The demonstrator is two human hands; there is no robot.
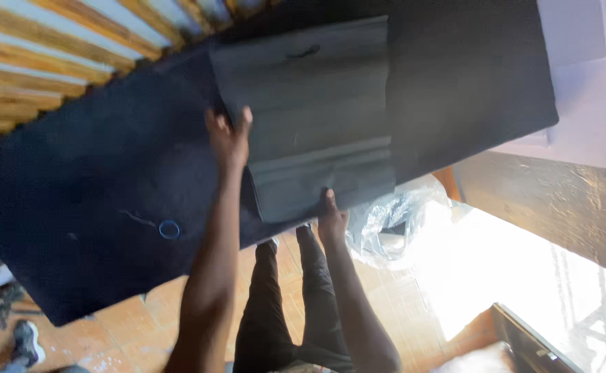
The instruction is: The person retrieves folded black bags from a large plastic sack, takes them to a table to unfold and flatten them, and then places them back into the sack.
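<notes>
Left grip (228, 135) and right grip (330, 220) clasping folded grey cloth (310, 110), on black table (96, 207)

Left hand (228, 135) fingertips tucked behind edge of folded grey cloth (310, 117); right hand (330, 220) mostly under its lower edge, thumb only showing. Dark table cover (109, 207) cut by left frame edge. Plastic bag (393, 217) contents unreadable, floor beyond overexposed.

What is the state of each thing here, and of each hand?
Grey cloth: folded, flat on the table.
Table cover: spread out, dark.
Blue ring: lying flat on the cover.
Plastic bag: crumpled, beside the table.
Left hand: fingers on the cloth's left edge.
Right hand: gripping the cloth's near edge.
</notes>
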